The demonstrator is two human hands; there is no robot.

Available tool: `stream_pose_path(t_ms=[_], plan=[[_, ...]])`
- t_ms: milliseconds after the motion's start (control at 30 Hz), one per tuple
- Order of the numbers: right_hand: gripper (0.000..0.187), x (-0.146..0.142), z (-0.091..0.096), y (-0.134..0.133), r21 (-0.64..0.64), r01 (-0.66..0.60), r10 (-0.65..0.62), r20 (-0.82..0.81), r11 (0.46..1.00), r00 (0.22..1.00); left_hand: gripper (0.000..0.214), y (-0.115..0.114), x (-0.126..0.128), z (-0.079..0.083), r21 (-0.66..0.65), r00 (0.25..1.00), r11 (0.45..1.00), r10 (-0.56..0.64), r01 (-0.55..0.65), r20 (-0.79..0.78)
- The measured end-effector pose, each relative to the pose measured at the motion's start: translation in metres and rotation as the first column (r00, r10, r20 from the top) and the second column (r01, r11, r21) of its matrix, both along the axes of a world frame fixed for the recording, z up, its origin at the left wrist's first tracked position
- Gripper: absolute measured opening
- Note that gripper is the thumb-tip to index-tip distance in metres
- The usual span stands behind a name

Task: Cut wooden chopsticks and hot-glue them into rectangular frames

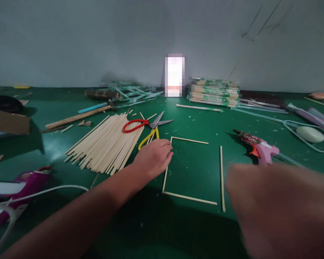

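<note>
My left hand point(154, 158) has its fingers curled at the upper part of a thin wooden stick point(165, 178), pinching it against the green table. This stick meets a top stick point(190, 140) and a bottom stick point(190, 198) at its ends, making a three-sided outline. A separate stick point(222, 180) lies upright on the right, apart from the others. My right hand point(275, 208) is smeared by motion at the lower right, its fingers unclear. Just beyond it lies a pink glue gun point(261, 147), nozzle pointing up-left.
Open scissors point(153, 126) with red and yellow handles rest on a pile of sticks point(105, 144). A purple tool point(24, 190) with a white cord lies at left. Wrapped chopsticks point(214, 92) and a bright blurred-out screen point(174, 75) are by the wall.
</note>
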State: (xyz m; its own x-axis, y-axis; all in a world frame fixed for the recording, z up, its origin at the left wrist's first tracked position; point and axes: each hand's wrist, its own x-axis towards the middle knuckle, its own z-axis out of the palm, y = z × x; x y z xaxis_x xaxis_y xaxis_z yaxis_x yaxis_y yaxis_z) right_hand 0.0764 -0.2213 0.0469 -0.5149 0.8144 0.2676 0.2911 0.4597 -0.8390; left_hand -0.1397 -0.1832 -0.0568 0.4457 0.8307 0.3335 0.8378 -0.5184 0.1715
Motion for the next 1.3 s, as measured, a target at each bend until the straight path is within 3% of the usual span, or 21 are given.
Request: stream_pose_path(t_ms=[67,133,233,300,367,867,1300], plan=[[0.022,-0.003,-0.004,0.025,-0.003,0.076,-0.076,0.031,0.997,0.997,0.018,0.000,0.000,0.001,-0.004,1.000,1.000,0.001,-0.001,0.000],[0.017,0.001,-0.016,0.055,0.039,0.186,-0.190,0.255,0.982,0.948,0.018,0.000,0.000,0.001,-0.009,1.000,1.000,0.013,-0.013,0.000],[0.012,0.011,-0.047,0.093,0.339,0.226,-0.384,0.534,0.913,0.753,0.018,-0.001,0.000,0.002,-0.013,1.000,1.000,0.016,-0.016,-0.003],[0.014,0.016,-0.065,0.106,0.320,0.152,-0.335,0.655,0.935,0.677,0.018,-0.001,0.000,0.003,-0.023,1.000,1.000,0.012,-0.012,-0.007],[0.017,0.018,-0.076,0.112,0.271,0.114,-0.278,0.706,0.956,0.651,0.019,-0.001,0.000,0.004,-0.037,1.000,0.999,0.012,-0.012,-0.016],[0.020,0.003,-0.088,0.111,0.328,-0.052,-0.205,0.696,0.943,0.689,0.019,0.000,0.000,0.002,-0.034,1.000,0.999,0.012,-0.013,-0.022],[0.022,-0.002,-0.087,0.109,0.362,-0.084,-0.211,0.700,0.928,0.682,0.020,0.000,0.000,0.004,-0.019,1.000,1.000,0.003,-0.004,-0.020]])
